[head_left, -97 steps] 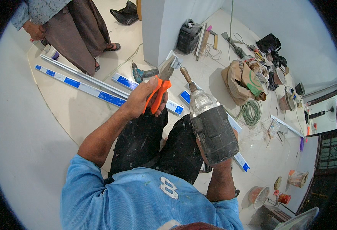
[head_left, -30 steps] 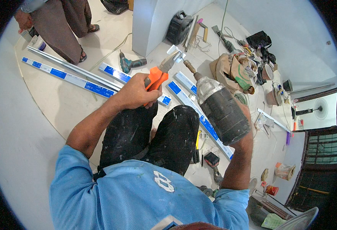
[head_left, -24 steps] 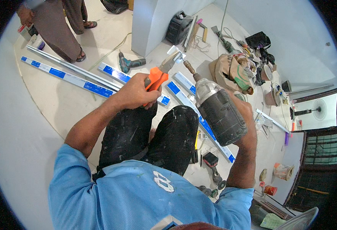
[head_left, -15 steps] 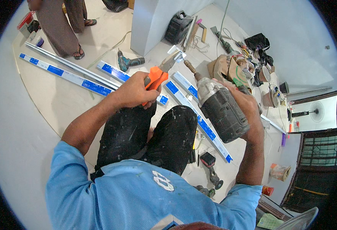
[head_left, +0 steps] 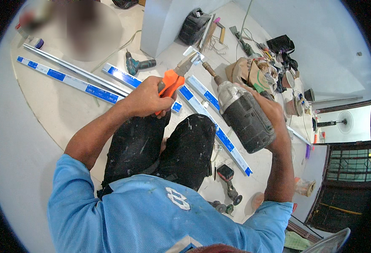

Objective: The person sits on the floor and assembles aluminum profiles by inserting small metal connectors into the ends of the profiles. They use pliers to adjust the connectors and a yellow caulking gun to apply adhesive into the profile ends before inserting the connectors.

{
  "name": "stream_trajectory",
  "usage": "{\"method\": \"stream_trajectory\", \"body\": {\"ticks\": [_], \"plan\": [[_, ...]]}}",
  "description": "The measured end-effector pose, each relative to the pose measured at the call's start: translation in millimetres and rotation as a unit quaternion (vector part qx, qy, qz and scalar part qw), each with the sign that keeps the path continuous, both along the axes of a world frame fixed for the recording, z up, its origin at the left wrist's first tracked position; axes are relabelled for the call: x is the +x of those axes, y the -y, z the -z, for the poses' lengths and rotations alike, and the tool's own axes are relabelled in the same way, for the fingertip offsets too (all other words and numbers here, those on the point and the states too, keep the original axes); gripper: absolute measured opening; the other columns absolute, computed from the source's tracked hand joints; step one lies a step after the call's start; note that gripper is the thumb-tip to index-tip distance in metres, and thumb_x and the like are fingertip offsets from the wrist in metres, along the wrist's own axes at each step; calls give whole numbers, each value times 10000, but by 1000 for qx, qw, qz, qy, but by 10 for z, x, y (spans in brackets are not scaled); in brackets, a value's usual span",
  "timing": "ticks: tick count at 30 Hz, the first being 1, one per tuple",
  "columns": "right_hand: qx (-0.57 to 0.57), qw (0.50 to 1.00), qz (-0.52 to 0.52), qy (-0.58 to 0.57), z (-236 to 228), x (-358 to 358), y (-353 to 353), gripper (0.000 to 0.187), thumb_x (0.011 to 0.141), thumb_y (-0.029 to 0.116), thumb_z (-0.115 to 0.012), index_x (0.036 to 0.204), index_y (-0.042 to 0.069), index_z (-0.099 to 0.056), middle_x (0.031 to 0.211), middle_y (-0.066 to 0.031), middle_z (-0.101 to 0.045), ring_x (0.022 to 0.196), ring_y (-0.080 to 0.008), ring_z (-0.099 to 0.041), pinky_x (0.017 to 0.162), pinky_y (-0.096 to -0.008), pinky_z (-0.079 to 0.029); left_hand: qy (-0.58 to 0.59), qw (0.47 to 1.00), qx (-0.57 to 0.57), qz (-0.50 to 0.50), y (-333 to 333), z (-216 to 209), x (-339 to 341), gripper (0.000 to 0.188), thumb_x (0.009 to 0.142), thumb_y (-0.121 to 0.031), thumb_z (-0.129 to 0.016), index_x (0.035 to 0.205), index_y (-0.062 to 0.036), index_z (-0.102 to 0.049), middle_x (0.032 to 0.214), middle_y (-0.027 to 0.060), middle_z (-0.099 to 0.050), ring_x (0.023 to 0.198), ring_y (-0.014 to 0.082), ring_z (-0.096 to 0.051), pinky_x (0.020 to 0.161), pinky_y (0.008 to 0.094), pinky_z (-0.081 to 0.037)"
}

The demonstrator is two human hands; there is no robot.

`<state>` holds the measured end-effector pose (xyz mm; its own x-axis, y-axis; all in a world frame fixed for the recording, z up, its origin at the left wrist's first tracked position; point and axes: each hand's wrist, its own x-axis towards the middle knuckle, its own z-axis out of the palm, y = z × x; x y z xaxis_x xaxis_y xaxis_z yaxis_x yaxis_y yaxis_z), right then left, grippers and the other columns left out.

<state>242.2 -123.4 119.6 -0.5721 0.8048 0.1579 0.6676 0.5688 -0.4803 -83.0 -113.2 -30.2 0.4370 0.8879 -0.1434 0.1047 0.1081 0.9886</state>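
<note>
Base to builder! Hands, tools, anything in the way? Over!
Left hand: gripping orange-handled pliers, metal piece in their tips. Right hand: holding power drill, bit close, contact unclear. Blue-and-white strips on floor below.

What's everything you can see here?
Pliers: one, orange-handled, centre
Metal bracket: one, silvery, at pliers' tips
Impact driver: one, black, centre right
Cordless drill: one, teal, left floor
Angle grinder: at least one, black, lower floor
Rails: several, blue-white, floor
Box: one, black, by pillar
Paper bag: at least one, brown, right
Buckets: several, greyish, right
Fan: one, whitish, far right
Left fingers: one set, around pliers
Right fingers: one set, around impact driver
</note>
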Motion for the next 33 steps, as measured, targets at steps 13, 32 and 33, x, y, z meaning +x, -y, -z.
{"method": "stream_trajectory", "body": {"ticks": [13,32,33], "plan": [[-2,1000,12,20,198,41,-132,623,786,170,-853,1363,12,-681,1135,-232,-782,1033,-402,-770,961,-420,-571,20,1000,-9,6,13,11,-3,144,878,-104,-658,950,18,-634,687,61,-655,570,156,-644,562,332,-527],[64,992,53,-95,477,-90,347,739,858,169,-885,1521,22,-594,1686,-230,-471,1435,-340,-624,1203,-429,-495,-8,1000,-2,26,3,-55,68,120,918,-111,-689,964,-9,-646,726,70,-666,608,177,-675,598,344,-567],[65,992,56,-96,474,-104,353,748,862,168,-883,1532,23,-584,1677,-228,-483,1430,-336,-628,1202,-424,-496,-12,1000,-5,24,2,-51,67,119,918,-112,-689,960,-10,-646,726,70,-666,607,177,-675,595,343,-567]]}}
